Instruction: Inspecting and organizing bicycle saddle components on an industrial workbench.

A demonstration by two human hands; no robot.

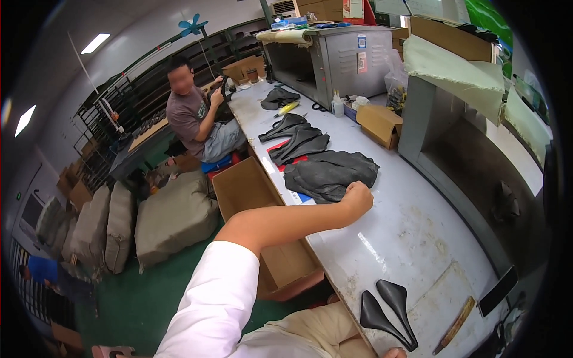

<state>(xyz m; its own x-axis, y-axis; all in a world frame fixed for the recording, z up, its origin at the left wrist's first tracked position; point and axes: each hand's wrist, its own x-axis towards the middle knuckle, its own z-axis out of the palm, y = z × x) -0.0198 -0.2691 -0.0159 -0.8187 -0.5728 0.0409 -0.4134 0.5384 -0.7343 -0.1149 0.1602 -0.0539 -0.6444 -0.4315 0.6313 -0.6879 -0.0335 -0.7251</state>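
Workshop desk [412, 238] is carrying black leather pieces.
Left hand [357, 198], its grip pressed together, is touching the leather pile [328, 173]; right hand's [395, 353] grip unclear.

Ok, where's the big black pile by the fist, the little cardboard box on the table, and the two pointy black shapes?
Black pile [331, 174], head view, middle of the heap.
Small cardboard box [378, 124], head view, its top flap.
Pointy black shapes [385, 313], head view, the left one's wide end.
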